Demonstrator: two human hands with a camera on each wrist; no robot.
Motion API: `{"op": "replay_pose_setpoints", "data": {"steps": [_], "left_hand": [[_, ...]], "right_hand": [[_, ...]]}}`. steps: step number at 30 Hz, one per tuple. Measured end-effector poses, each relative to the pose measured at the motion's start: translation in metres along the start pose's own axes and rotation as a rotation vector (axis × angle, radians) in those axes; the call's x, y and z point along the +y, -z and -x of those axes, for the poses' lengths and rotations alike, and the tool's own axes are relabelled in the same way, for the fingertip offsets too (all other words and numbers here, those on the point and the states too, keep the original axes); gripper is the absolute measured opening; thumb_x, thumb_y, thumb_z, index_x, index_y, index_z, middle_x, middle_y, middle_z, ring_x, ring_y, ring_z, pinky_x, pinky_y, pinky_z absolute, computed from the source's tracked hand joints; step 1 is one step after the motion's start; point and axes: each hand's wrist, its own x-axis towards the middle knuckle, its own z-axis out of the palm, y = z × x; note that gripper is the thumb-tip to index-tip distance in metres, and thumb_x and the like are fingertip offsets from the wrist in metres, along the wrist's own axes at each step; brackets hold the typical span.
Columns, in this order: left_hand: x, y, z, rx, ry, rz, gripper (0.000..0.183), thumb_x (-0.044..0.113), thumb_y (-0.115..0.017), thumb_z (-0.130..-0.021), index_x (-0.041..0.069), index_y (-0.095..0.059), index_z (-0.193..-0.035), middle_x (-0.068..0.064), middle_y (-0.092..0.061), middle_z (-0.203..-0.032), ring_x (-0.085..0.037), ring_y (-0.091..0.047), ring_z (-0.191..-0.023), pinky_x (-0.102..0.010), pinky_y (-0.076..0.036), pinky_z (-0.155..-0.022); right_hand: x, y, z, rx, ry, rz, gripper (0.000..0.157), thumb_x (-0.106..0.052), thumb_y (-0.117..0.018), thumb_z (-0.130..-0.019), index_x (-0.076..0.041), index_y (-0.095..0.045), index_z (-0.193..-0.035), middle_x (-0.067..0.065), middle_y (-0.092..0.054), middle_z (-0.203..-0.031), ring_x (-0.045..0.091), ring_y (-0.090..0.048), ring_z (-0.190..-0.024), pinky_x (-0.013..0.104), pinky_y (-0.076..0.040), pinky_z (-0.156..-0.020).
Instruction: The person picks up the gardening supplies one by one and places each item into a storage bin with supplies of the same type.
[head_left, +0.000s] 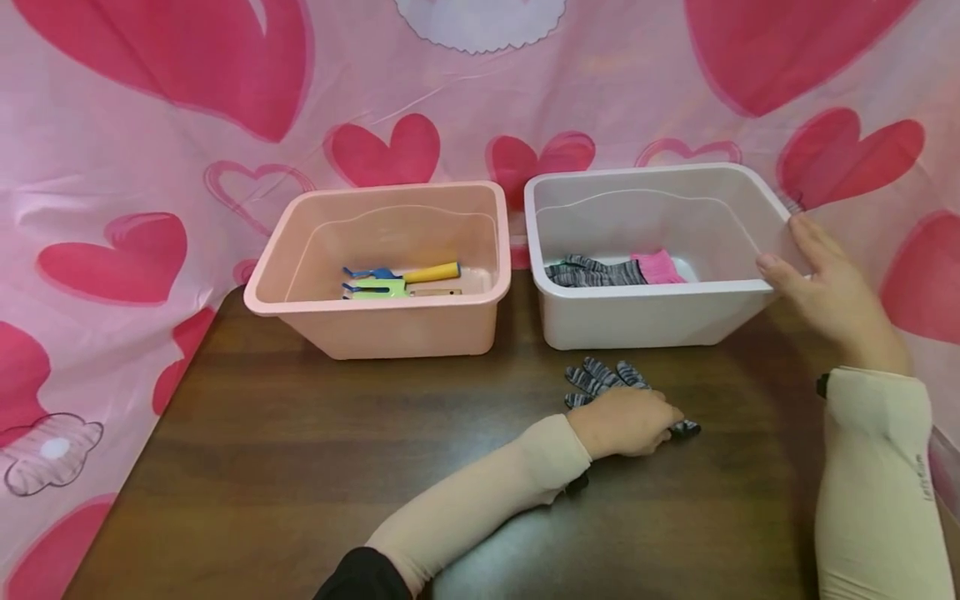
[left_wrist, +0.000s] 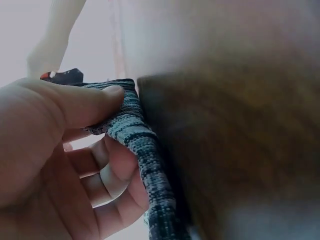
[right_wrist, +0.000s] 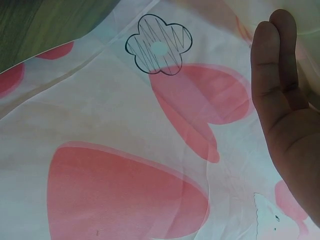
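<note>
On the table in front of the white tub, my left hand (head_left: 628, 422) pinches a grey-and-black knitted glove (head_left: 592, 379) between thumb and fingers. Its striped fingers spread out on the tabletop, while the hand covers its middle. In the left wrist view, the thumb presses on the bunched glove (left_wrist: 132, 120). My right hand (head_left: 843, 292) holds the white tub (head_left: 630, 317) at its right rim, thumb over the edge and fingers along the outside. Inside that tub lie a similar grey glove (head_left: 600, 273) and something pink (head_left: 658, 267).
To the left stands a peach tub (head_left: 382, 333) holding a small blue tool with a yellow handle (head_left: 431, 272) and a green one with a wooden handle (head_left: 378, 288). Both tubs sit at the back of the brown table (head_left: 300, 450), against a pink heart-print cloth (head_left: 135, 133).
</note>
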Motion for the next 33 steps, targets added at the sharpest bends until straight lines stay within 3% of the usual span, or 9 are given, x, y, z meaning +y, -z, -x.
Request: {"op": "replay_pose_setpoints", "data": {"steps": [4, 9, 13, 16, 20, 27, 33], "left_hand": [[-0.005, 0.003, -0.001, 0.010, 0.003, 0.059, 0.027, 0.033, -0.054, -0.105, 0.028, -0.070, -0.126, 0.013, -0.064, -0.110, 0.001, -0.059, -0.101, -0.019, -0.051, -0.081], [-0.013, 0.012, 0.001, 0.065, -0.031, 0.098, 0.034, 0.037, -0.050, -0.107, 0.025, -0.066, -0.133, 0.012, -0.062, -0.111, 0.001, -0.058, -0.103, -0.018, -0.049, -0.084], [-0.022, 0.021, 0.006, 0.148, -0.061, 0.147, 0.030, 0.038, -0.049, -0.107, 0.022, -0.069, -0.121, 0.011, -0.060, -0.102, 0.000, -0.058, -0.093, -0.017, -0.049, -0.078], [-0.028, 0.028, 0.010, 0.204, -0.061, 0.185, 0.027, 0.041, -0.048, -0.107, 0.022, -0.068, -0.108, 0.011, -0.057, -0.093, -0.001, -0.055, -0.082, -0.019, -0.048, -0.070], [-0.035, 0.038, 0.015, 0.268, -0.043, 0.246, 0.028, 0.044, -0.046, -0.107, 0.023, -0.065, -0.103, 0.012, -0.055, -0.088, -0.001, -0.052, -0.079, -0.020, -0.045, -0.067], [-0.046, 0.057, 0.028, 0.473, -0.015, 0.309, 0.037, 0.043, -0.046, -0.108, 0.020, -0.056, -0.081, 0.006, -0.050, -0.079, -0.005, -0.048, -0.072, -0.018, -0.039, -0.064], [-0.052, 0.063, 0.038, 0.658, 0.017, 0.368, 0.029, 0.035, -0.052, -0.107, 0.019, -0.060, -0.084, 0.007, -0.051, -0.080, -0.004, -0.049, -0.073, -0.015, -0.040, -0.068]], "right_hand": [[0.000, 0.000, 0.000, 0.006, 0.011, 0.001, 0.077, -0.035, -0.053, -0.102, -0.016, -0.009, -0.162, 0.013, -0.001, -0.168, 0.036, 0.004, -0.152, 0.066, 0.003, -0.115], [-0.003, 0.000, 0.001, 0.013, 0.002, 0.013, 0.077, -0.036, -0.052, -0.102, -0.014, -0.009, -0.162, 0.014, -0.001, -0.168, 0.038, 0.004, -0.152, 0.066, 0.003, -0.115], [-0.005, -0.002, 0.002, 0.017, -0.020, 0.026, 0.077, -0.038, -0.051, -0.103, -0.014, -0.007, -0.162, 0.015, 0.000, -0.168, 0.040, 0.004, -0.152, 0.068, 0.003, -0.114], [-0.005, -0.003, 0.002, 0.014, -0.034, 0.030, 0.078, -0.038, -0.051, -0.103, -0.016, -0.006, -0.162, 0.014, 0.002, -0.168, 0.042, 0.005, -0.151, 0.070, 0.003, -0.112], [-0.005, -0.003, 0.002, 0.019, -0.024, 0.035, 0.077, -0.037, -0.051, -0.102, -0.015, -0.007, -0.162, 0.014, 0.001, -0.168, 0.042, 0.004, -0.151, 0.069, 0.002, -0.113], [-0.008, -0.003, 0.000, 0.032, -0.031, 0.018, 0.077, -0.036, -0.051, -0.102, -0.016, -0.006, -0.162, 0.014, 0.002, -0.168, 0.042, 0.004, -0.151, 0.067, 0.004, -0.114], [-0.010, -0.005, 0.001, 0.035, -0.033, 0.012, 0.077, -0.036, -0.052, -0.102, -0.013, -0.008, -0.162, 0.016, 0.000, -0.167, 0.042, 0.004, -0.151, 0.067, 0.003, -0.114]]}}
